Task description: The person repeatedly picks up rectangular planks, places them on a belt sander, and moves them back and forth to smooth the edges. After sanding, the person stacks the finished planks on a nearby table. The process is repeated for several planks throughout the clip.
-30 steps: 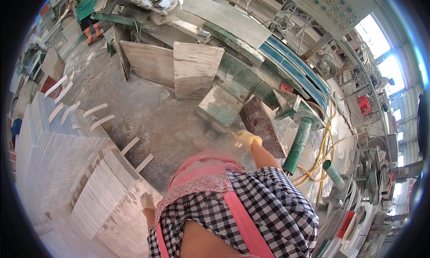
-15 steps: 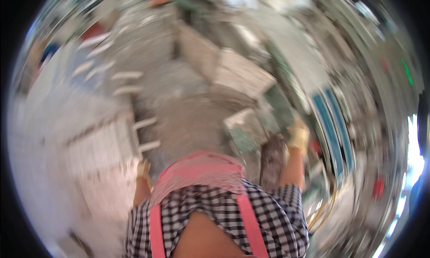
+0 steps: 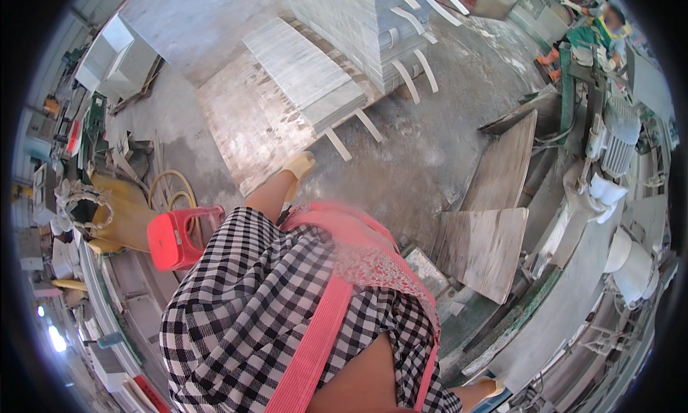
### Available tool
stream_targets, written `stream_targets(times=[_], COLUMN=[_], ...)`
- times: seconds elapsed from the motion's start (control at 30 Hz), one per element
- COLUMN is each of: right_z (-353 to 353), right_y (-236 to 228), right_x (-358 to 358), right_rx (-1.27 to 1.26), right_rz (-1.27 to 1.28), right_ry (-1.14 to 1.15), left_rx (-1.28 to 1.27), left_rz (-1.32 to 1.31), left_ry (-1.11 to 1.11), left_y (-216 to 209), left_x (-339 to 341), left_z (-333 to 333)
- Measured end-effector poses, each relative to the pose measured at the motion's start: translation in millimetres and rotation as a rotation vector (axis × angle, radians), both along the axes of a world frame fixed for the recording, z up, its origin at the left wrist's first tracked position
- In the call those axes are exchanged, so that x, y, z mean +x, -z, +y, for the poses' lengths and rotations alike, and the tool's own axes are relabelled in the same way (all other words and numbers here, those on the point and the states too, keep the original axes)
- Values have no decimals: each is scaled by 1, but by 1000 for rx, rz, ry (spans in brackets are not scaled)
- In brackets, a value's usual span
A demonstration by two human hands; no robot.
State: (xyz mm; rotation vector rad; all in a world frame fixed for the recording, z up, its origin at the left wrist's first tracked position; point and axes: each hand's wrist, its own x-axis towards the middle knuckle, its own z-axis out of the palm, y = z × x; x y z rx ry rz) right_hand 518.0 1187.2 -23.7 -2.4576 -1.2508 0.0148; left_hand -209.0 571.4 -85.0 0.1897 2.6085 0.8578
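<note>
My left hand, in a pale cream glove, hangs loose with its thumb apart from the fingers and nothing in it. Just beyond it is the corner of a worn board on the floor, bearing a low stack of grey-white slabs. Pale strips stick out from under these slabs. My right hand, gloved alike, shows only in part at the lower right, low beside my sleeve, near a bluish surface. Its fingers are too hidden to read.
Behind the low stack rises a tall slab stack. A red plastic stool and a coiled yellow hose are at my left. Wooden boards lean by machinery with a motor at right. A co-worker is at the far right.
My body and view have turned left; the slab stacks have swung from the left to the top middle. My right hand has dropped back to the lower right edge. The earlier frame is blurred.
</note>
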Motion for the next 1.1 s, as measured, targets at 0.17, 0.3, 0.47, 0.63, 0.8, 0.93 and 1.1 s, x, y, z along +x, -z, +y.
stream_targets(times=[0.17,0.3,0.47,0.63,0.8,0.93,1.1], right_z=[-36,-57,-58,-58,-55,-60,-85], right_y=[28,21,16,15,5,-11,-50], right_x=[-27,-46,-59,-65,-54,-32,-20], right_rx=[-88,-98,-90,-94,-68,-36,16], right_rz=[27,34,35,37,24,15,47], right_ry=[1,-9,-15,-29,-36,8,91], left_rx=[-142,-60,-66,-198,-268,-332,-339], left_rz=[-43,10,-29,76,-4,32,-7], left_ry=[-28,-31,23,121,155,285,293], left_y=[-3,1,-7,-36,-57,-69,-76], left_x=[3,3,3,9,6,-10,-35], left_z=[-8,-3,15,27,36,45,45])
